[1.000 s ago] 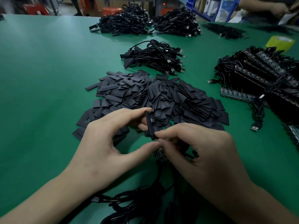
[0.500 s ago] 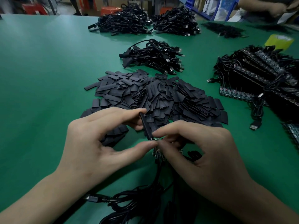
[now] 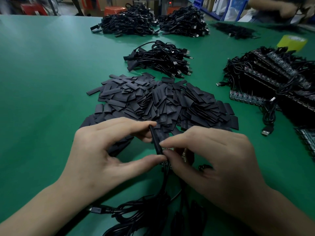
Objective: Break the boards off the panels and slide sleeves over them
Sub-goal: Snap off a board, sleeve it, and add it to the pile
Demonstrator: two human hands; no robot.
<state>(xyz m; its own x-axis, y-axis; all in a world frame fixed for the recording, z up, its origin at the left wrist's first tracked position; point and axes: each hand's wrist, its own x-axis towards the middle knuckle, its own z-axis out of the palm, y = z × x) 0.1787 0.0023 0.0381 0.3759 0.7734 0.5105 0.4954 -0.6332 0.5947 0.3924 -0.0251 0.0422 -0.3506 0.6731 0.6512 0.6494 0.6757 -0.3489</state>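
My left hand (image 3: pixel 105 150) pinches a flat black sleeve (image 3: pixel 156 142) edge-on between thumb and forefinger. My right hand (image 3: pixel 214 160) pinches a small circuit board (image 3: pixel 167 149) at the sleeve's lower end; only a sliver of the board shows between the fingers. The board's black cable (image 3: pixel 164 183) runs down toward me. Behind the hands lies a big heap of loose black sleeves (image 3: pixel 162 101). Panels of boards with cables (image 3: pixel 272 82) are stacked at the right.
Bundles of black USB cables lie mid-table (image 3: pixel 160 58) and at the far edge (image 3: pixel 127 24). A coil of cables (image 3: pixel 136 215) lies near me. A yellow tape roll (image 3: pixel 292 42) sits far right. Another person's arm (image 3: pixel 272 5) works at the top right.
Both hands have drifted slightly left and away from me while keeping their pinches. The sleeve's lower end now sits closer over the board.
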